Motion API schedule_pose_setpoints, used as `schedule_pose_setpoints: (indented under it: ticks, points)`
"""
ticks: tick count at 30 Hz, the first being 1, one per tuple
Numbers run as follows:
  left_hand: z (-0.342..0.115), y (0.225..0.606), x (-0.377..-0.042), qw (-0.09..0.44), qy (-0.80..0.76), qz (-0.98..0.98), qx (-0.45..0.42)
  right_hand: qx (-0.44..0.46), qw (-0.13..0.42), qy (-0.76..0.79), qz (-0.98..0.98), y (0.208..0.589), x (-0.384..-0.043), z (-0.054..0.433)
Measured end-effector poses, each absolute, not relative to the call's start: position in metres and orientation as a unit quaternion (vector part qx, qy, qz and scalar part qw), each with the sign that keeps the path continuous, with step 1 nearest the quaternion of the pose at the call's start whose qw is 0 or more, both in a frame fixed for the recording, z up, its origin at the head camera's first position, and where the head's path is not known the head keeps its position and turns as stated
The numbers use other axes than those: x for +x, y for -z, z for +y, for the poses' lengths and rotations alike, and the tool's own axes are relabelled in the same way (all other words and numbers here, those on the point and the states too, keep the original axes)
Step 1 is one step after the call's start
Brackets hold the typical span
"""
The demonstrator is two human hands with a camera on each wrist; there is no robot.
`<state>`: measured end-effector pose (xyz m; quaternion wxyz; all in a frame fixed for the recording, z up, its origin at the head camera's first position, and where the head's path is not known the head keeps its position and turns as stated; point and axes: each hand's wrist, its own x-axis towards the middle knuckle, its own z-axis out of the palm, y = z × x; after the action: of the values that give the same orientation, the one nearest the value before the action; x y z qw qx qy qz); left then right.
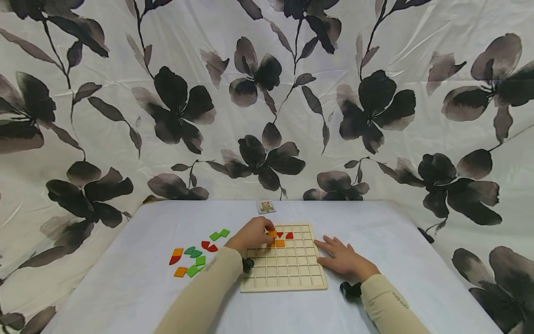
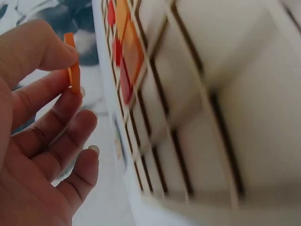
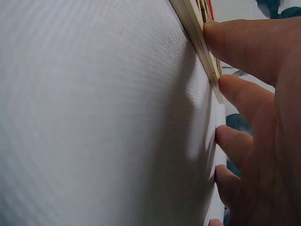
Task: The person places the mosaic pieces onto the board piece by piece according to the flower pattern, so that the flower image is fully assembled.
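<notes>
My left hand (image 1: 253,234) is above the far left part of a wooden grid board (image 1: 288,291). Thumb and fingers pinch a thin orange square tile (image 2: 75,79), held on edge in the left wrist view, apart from the grid. Several pieces lie in the board's far rows, among them a red triangle (image 1: 280,235), a red quarter-round (image 1: 289,235) and an orange tile (image 1: 280,243). At the board's right edge my right hand (image 1: 345,256) lies with fingers spread. Its thumb and index fingertip touch the wooden side in the right wrist view.
Left of the board lie loose pieces: green squares (image 1: 192,271), dark green rounded pieces (image 1: 195,253), red pieces (image 1: 212,248) and an orange square (image 1: 180,272). A small patterned card (image 1: 265,207) lies behind the board. A floral cloth (image 1: 267,111) hangs behind the white table (image 1: 137,287).
</notes>
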<state>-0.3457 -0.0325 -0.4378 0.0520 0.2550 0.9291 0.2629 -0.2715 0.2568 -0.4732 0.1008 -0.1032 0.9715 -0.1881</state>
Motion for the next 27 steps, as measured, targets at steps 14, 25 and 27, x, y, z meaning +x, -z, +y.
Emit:
schedule_pose_setpoints:
  ticks: [14,25,27]
  points:
    - [0.011,0.45,-0.344,0.063,-0.239,0.927,0.283,-0.102,0.101,0.194,0.97,0.473,-0.272,0.255]
    - [0.021,0.455,-0.344,0.08,-0.22,0.934,0.271,-0.105,0.104,0.194,0.97,0.472,-0.271,0.255]
    - [0.022,0.454,-0.344,0.086,-0.221,0.933,0.271,-0.104,0.103,0.19,0.971,0.472,-0.272,0.256]
